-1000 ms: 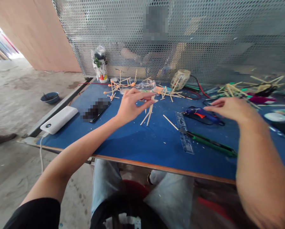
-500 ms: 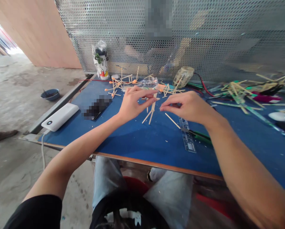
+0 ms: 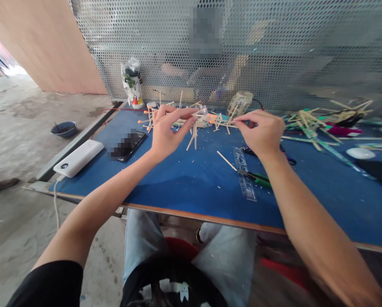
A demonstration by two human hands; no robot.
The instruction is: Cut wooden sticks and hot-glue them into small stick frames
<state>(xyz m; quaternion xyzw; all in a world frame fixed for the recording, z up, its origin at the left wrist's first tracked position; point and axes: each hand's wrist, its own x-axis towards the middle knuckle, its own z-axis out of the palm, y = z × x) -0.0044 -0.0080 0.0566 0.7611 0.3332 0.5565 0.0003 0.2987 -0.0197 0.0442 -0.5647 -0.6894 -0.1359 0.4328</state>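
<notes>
My left hand [image 3: 169, 130] pinches the top of a small structure of thin wooden sticks [image 3: 195, 135], whose legs point down over the blue table. To the right, my right hand [image 3: 257, 130] has its thumb and fingertips pressed together beside more joined sticks [image 3: 229, 123]; whatever is between those fingertips is too small to make out. A loose stick [image 3: 226, 160] lies below, its end near the tip of green-handled pliers [image 3: 259, 179]. The pliers rest across a clear ruler [image 3: 244, 177].
On the blue table [image 3: 178, 187] lie a phone [image 3: 131, 145] and a white power bank [image 3: 78, 158]. Behind stand a wrapped bottle [image 3: 133, 85] and a jar [image 3: 240, 103] before a perforated metal panel. A stick pile [image 3: 308, 123] and white mouse-like object [image 3: 360, 153] are at right.
My right hand has moved away from the held stick structure, up and towards the joined sticks behind. My left hand still grips the structure. The view has shifted slightly.
</notes>
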